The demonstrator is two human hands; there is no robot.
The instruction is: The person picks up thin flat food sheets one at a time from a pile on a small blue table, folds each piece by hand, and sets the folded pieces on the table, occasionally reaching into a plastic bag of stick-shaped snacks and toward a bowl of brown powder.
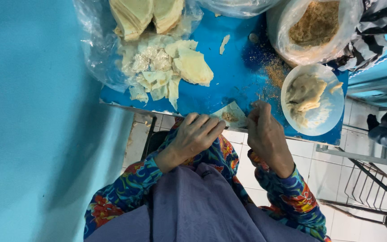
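At the near edge of the blue table (229, 76), the person's left hand (193, 136) rests with its fingers loosely curled, the fingertips touching the near corner of a small pale wrapper (230, 114) that lies flat and carries a little heap of brown crumbly filling. Just beside it, the right hand (267, 134) hangs over the wrapper's right edge with fingertips pinched narrowly together; whether a pinch of filling sits between them cannot be told. Both wrists wear floral sleeves of blue, red and orange, above a grey-purple cloth on the lap.

Right of the right hand stands a pale blue bowl (332, 114) holding a lump of soft cream-coloured paste. Beyond the bowl, at the table's far right, an open clear plastic bag (283, 27) is full of brown crumb filling (316, 22), and loose crumbs are scattered on the table between bag and bowl. Far left, another clear bag (95, 49) lies spread open with torn wrapper scraps (166, 71) piled on it and a stack of whole wrappers (135, 15) behind them. White floor tiles show beneath the table.
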